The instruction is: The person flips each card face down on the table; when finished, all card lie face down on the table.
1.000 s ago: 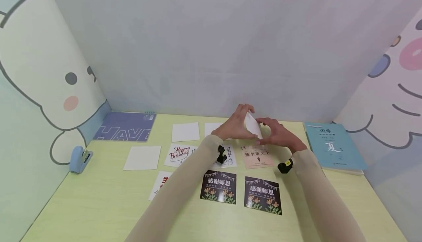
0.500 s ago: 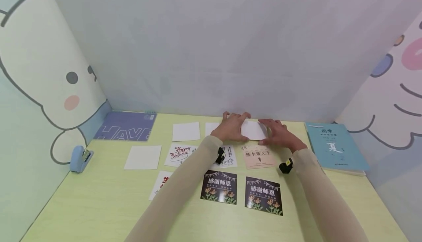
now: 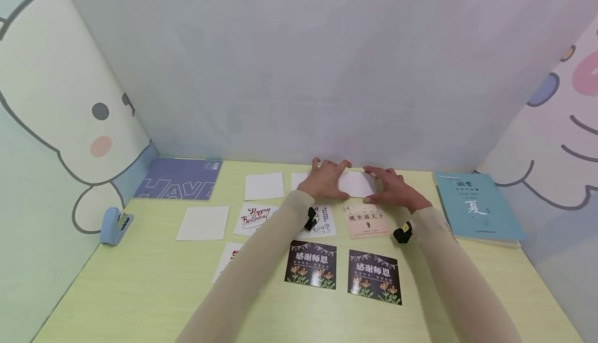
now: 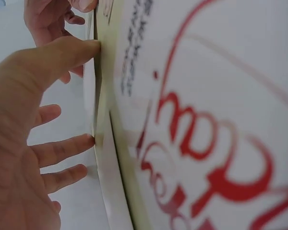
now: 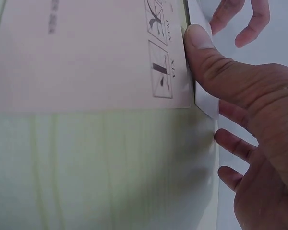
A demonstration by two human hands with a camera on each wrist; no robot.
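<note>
We find the white card point(image 3: 357, 184) lying flat on the desk point(image 3: 140, 291), at the far edge near the back wall and just behind the pink card point(image 3: 367, 221). Both hands are on it. The left hand point(image 3: 327, 179) rests on its left edge with fingers spread and straight; the right hand point(image 3: 391, 187) rests on its right edge in the same manner. Neither grip is closed: the fingers press down and nothing is pinched or curled round.

In the right wrist view the thumb point(image 5: 201, 52) sits against the card's edge point(image 5: 204, 96), beside the pink card.

We judge the white card to be light, thin and easily bent, smooth-faced and liable to slide on the desk under sideways pressure. It lies too flat to lift straight from above. We advise taking it at an edge or corner, thumb below and fingers above, and holding it lightly to avoid creasing.
</note>
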